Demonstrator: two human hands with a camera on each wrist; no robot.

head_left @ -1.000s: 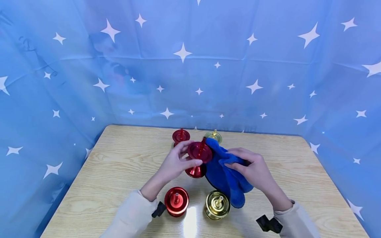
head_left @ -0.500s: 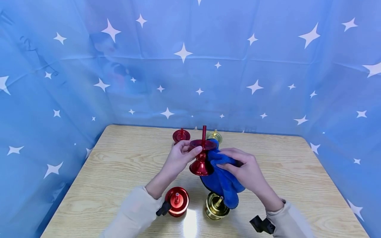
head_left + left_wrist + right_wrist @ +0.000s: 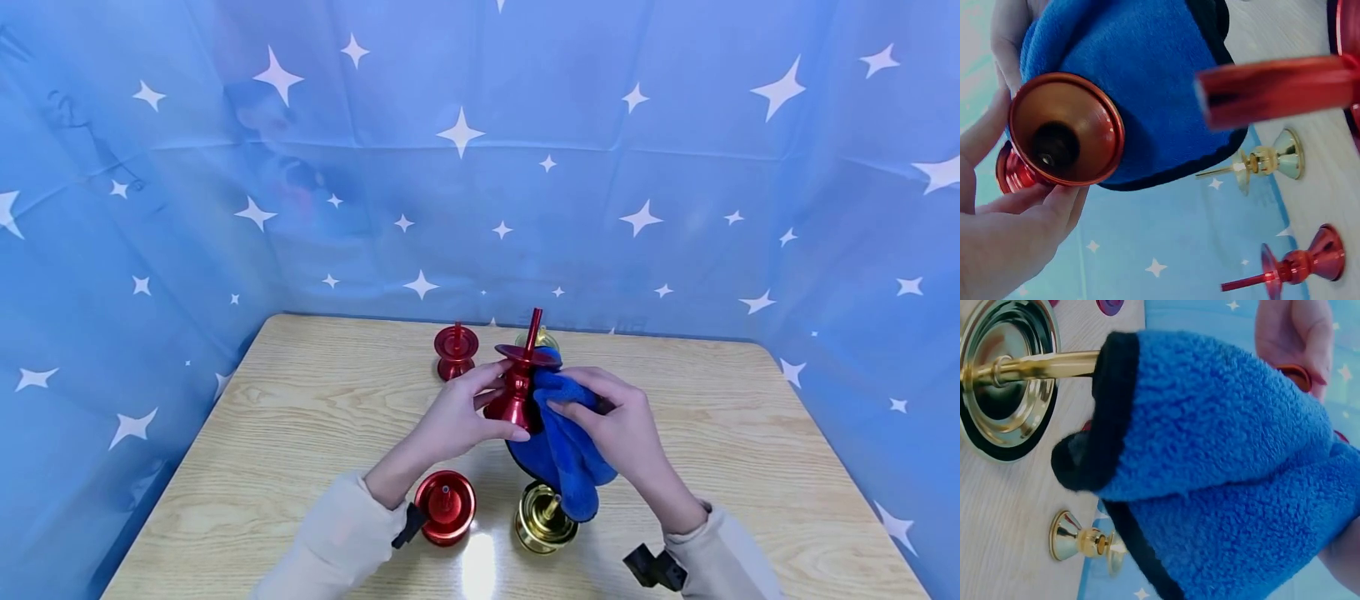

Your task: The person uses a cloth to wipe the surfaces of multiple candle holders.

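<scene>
At 7 o'clock from the held red holder (image 3: 519, 388), a near red holder (image 3: 446, 512) stands upright on the wooden table (image 3: 285, 417); a far red holder (image 3: 456, 346) stands at 10 o'clock. At 8 o'clock the left hand (image 3: 459, 419) grips the held red holder, thumb along its foot. That piece is off the tabletop, hollow underside showing in the left wrist view, its spike leaning between 12 and 1 o'clock. Near 6 o'clock stands a near gold holder (image 3: 532, 535), partly covered in the head view by the blue cloth (image 3: 573, 454), which spreads at 4 o'clock beside the held red holder. At 1 o'clock a far gold holder (image 3: 553, 340) is mostly hidden there. Between 3 and 4 o'clock, the right hand (image 3: 621, 417) pinches the blue cloth.
</scene>
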